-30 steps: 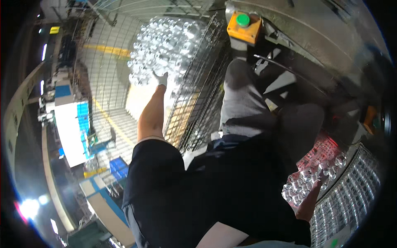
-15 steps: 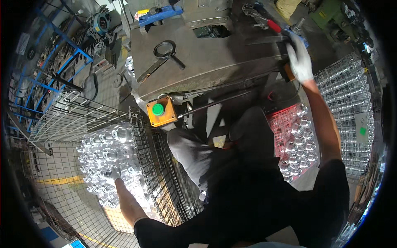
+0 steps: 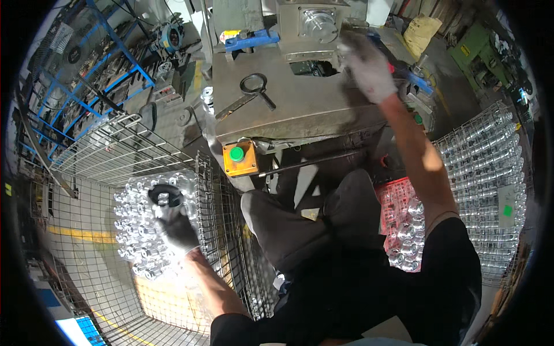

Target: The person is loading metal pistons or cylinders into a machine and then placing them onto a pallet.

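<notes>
My gloved left hand (image 3: 178, 228) is raised above the left basket, closed on a dark, ring-shaped metal part (image 3: 166, 193) that stands in shadow. Below it, many shiny flanged metal parts (image 3: 134, 216) stand in rows. My gloved right hand (image 3: 372, 72) reaches over the right side of the machine table (image 3: 311, 106), close to the head of the machine. Its fingers are smeared by motion, so I cannot see whether they hold anything. Beside them, a round shiny metal part (image 3: 320, 26) sits at the face of the machine head.
A wire basket (image 3: 167, 147) stands at my left, and stacked shiny parts (image 3: 482, 173) fill another at my right. A red crate (image 3: 395, 196) holds more parts. An orange box with a green button (image 3: 238, 154) hangs at the table front. A ring-ended tool (image 3: 254, 85) lies on top.
My left hand has lifted up out of the rows of parts with a round part in it. My right hand has moved left from the table's right edge toward the machine head. The view has shifted.
</notes>
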A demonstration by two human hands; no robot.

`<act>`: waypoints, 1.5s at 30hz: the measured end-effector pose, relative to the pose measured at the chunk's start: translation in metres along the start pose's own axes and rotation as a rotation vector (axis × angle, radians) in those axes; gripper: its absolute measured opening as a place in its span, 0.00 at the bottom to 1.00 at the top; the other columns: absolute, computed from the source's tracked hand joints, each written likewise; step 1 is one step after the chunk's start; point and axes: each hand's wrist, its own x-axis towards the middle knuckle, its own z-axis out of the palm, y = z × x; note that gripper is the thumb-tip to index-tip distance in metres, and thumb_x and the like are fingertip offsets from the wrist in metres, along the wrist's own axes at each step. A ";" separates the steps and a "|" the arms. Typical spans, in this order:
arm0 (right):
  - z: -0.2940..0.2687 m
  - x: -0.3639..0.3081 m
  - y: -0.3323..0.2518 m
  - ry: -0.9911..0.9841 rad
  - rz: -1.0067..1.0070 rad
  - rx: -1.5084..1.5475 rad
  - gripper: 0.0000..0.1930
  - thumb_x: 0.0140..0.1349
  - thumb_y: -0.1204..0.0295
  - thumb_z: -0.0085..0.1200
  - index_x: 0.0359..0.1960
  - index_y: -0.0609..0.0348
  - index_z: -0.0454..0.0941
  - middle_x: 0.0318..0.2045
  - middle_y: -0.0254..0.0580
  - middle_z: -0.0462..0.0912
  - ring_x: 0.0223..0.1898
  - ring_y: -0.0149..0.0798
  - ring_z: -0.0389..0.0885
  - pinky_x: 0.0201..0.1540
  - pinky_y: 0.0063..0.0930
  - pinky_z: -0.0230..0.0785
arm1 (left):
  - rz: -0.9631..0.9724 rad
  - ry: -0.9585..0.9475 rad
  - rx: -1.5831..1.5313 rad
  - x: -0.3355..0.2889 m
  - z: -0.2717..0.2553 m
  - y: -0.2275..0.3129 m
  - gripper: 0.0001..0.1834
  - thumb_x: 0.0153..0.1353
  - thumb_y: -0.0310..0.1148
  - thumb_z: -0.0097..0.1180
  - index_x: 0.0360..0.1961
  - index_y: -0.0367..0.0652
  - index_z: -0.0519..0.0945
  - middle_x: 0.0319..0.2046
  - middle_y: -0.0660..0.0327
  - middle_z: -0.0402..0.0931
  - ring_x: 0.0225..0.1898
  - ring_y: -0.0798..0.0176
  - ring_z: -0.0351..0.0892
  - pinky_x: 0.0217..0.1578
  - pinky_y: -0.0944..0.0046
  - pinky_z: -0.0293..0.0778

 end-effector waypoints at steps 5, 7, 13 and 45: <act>0.024 -0.004 0.000 -0.046 -0.078 0.140 0.16 0.60 0.64 0.49 0.45 0.63 0.70 0.39 0.56 0.77 0.42 0.55 0.76 0.44 0.38 0.68 | -0.200 0.095 -0.177 -0.006 0.082 -0.059 0.31 0.58 0.44 0.53 0.57 0.36 0.63 0.52 0.49 0.69 0.51 0.51 0.71 0.50 0.49 0.74; 0.026 -0.025 -0.001 0.072 -0.272 0.056 0.14 0.61 0.66 0.49 0.45 0.61 0.71 0.41 0.55 0.76 0.43 0.55 0.75 0.46 0.36 0.67 | -0.260 0.040 -0.254 -0.014 0.107 -0.064 0.31 0.58 0.41 0.55 0.59 0.40 0.61 0.56 0.48 0.64 0.56 0.49 0.66 0.52 0.50 0.73; -0.012 -0.069 -0.008 -0.091 0.111 0.380 0.16 0.62 0.67 0.47 0.50 0.60 0.68 0.40 0.45 0.77 0.36 0.34 0.78 0.43 0.28 0.70 | -0.158 -0.247 -0.113 0.002 0.213 -0.116 0.34 0.55 0.41 0.57 0.61 0.48 0.58 0.57 0.53 0.61 0.56 0.50 0.66 0.52 0.46 0.70; -0.073 -0.136 0.075 -0.019 0.515 0.679 0.22 0.65 0.62 0.47 0.55 0.63 0.66 0.46 0.40 0.75 0.38 0.31 0.78 0.39 0.21 0.69 | 0.086 0.031 0.435 0.114 0.364 -0.299 0.33 0.46 0.25 0.63 0.55 0.39 0.63 0.45 0.55 0.69 0.43 0.57 0.72 0.48 0.62 0.68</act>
